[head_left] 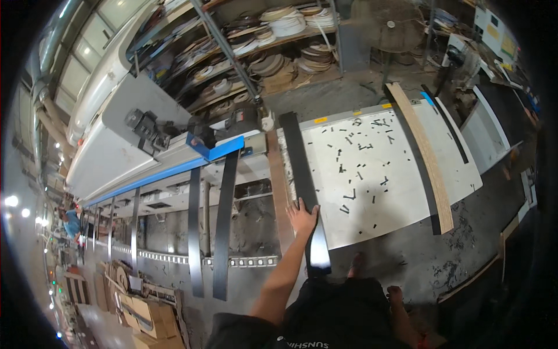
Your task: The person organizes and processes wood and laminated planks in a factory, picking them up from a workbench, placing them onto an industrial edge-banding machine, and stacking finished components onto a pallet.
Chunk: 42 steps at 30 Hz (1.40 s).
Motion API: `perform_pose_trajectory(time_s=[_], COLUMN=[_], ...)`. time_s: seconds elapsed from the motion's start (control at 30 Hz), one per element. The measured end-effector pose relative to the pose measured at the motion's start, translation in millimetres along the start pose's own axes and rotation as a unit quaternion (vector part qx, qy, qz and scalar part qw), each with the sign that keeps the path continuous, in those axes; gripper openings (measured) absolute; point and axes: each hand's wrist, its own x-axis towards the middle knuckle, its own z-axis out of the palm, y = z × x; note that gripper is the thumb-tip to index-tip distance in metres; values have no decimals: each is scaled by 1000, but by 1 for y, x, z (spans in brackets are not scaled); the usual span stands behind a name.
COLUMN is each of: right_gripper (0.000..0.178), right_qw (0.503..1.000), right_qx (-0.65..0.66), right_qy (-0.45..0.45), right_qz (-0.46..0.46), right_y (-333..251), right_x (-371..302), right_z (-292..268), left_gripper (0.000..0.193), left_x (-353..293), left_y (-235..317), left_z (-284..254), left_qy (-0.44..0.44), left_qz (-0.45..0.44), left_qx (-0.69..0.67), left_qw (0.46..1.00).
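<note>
Our left hand (303, 218), fingers spread, is resting on the black strip (299, 154) at the white-topped table's (407, 186) left edge. We cannot tell our right hand's (410, 327) grip.

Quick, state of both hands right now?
Left hand: open, spread over the long, flat, glossy black strip; no grip visible.
Right hand: can't be made out in view, so state can't be told.

Head view | head-worn, left of pair | faces down and ahead | wide fisheye | left hand (302, 219) at close range
</note>
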Motion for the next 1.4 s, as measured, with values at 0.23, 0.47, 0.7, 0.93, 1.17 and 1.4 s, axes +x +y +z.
perform_pose_trajectory(time_s=[0.23, 0.47, 0.7, 0.93, 1.17, 1.4], right_gripper=[34, 41, 40, 46, 36, 33], right_qw=[982, 891, 989, 981, 980, 950], right_qx=[-122, -427, -38, -124, -109, -278], right_qy=[75, -3, 126, 148, 139, 138], right_qz=[-122, -153, 65, -6, 89, -25], right_y=[60, 22, -8, 68, 117, 118], right_x=[5, -46, -94, -100, -82, -66], right_z=[16, 54, 100, 118, 127, 115], left_gripper=[103, 110, 107, 86, 92, 93], left_x=[1, -6, 4, 8, 50, 66], left_y=[-224, -350, -347, -233, -95, 11], left_z=[-89, -114, -94, -95, -98, -40], left_qy=[169, 4, 5, 50, 94, 37], left_qz=[-82, -41, -3, 36, 57, 32], left_qx=[282, 269, -3, -80, -95, 32], left_qw=[941, 962, 1000, 995, 989, 998])
